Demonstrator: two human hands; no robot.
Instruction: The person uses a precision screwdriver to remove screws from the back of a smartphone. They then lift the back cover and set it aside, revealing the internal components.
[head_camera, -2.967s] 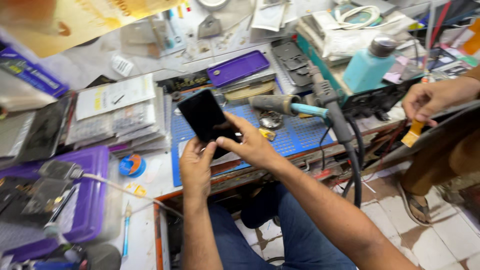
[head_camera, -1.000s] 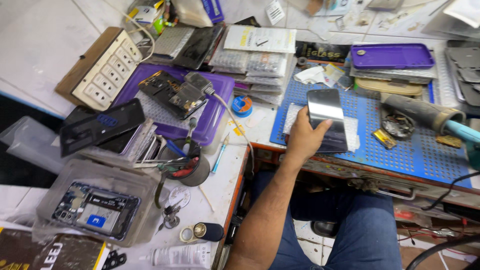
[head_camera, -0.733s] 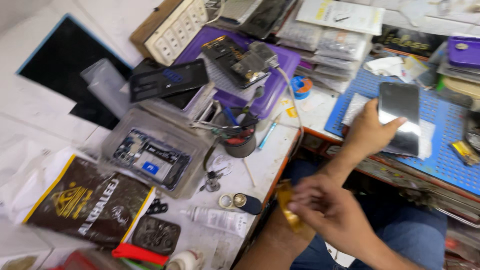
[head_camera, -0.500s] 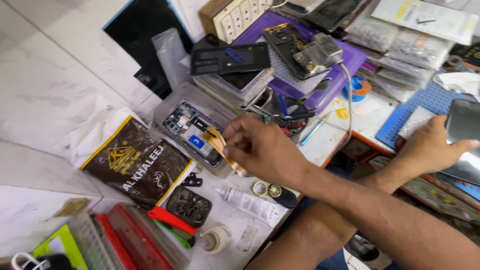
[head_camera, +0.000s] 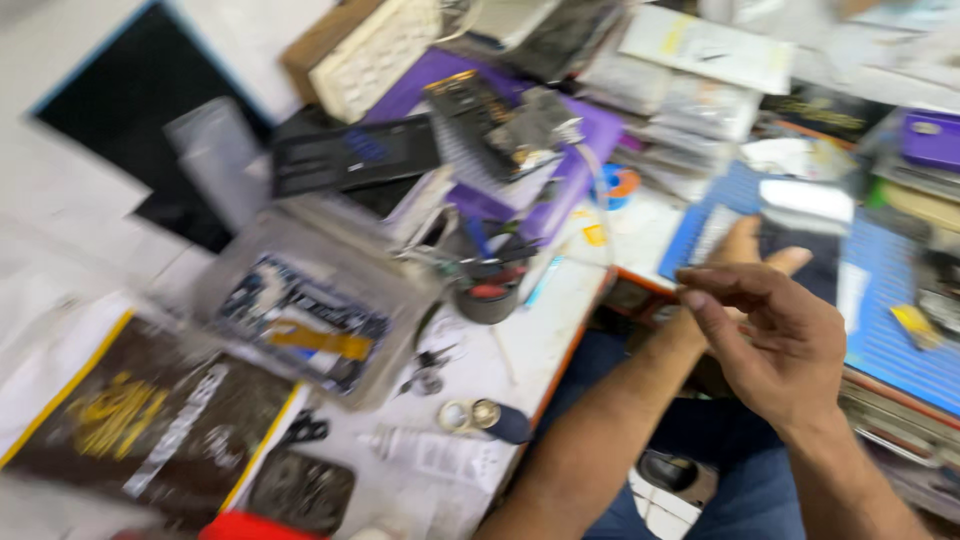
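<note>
Nearest you, your right hand (head_camera: 775, 345) hangs in the air off the tabletop's (head_camera: 540, 345) front edge, above your lap. Its fingers (head_camera: 715, 290) are curled loosely with thumb and forefinger close together; motion blur hides whether they pinch anything. Just beyond it, your left hand (head_camera: 745, 250) reaches onto the blue mat (head_camera: 890, 330) at the right side of the tabletop and rests against a dark phone (head_camera: 805, 235) lying there; the right hand covers most of it, so you cannot tell how firmly it grips. To the left along the front edge lie a tape roll (head_camera: 470, 415) and a dark packet (head_camera: 140, 425). Farther in sit a clear box (head_camera: 300, 320) with a yellow strip inside, then a cup (head_camera: 490, 290) of tools. Toward the far edge a purple tray (head_camera: 520, 150) holds phone parts.
</note>
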